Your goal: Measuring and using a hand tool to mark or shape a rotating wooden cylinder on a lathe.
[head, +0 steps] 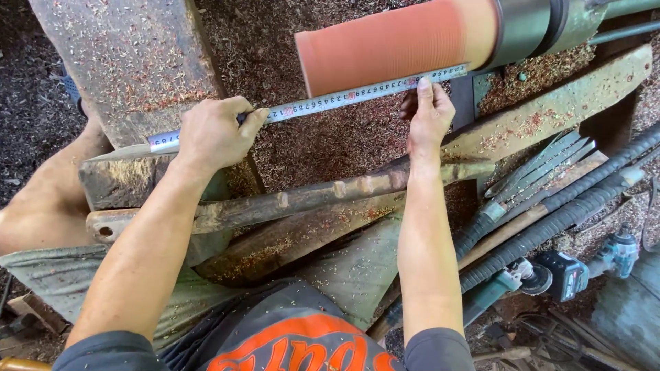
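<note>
Terracotta-red wood, turned to a smooth cylinder [395, 45], sits mounted in a lathe's metal chuck [529, 27] at the top of the frame, its free end pointing toward the left. A steel tape measure [330, 102] is stretched just beneath the cylinder, running along its lower edge from the chuck end down to the left. The left hand [213, 134] pinches the tape at its lower end, fingers curled over the strip and thumb pressed to it, resting above a worn wooden beam [130, 62] dusted with shavings. The right hand [427, 117] holds the tape's upper stretch against the cylinder near the chuck, index finger extended flat on the strip, the other fingers bent behind it (whether they grip the tape's back cannot be told).

Below the hands a rough timber tool rest [302, 196] crosses the bench, and reddish sawdust [323, 148] coats the ground between beam and lathe. To the right lie several long turning tools [550, 206] with ribbed black grips, side by side, and beside them a teal cordless power tool [608, 257]. The person's bare knee [41, 199] shows at the left edge.
</note>
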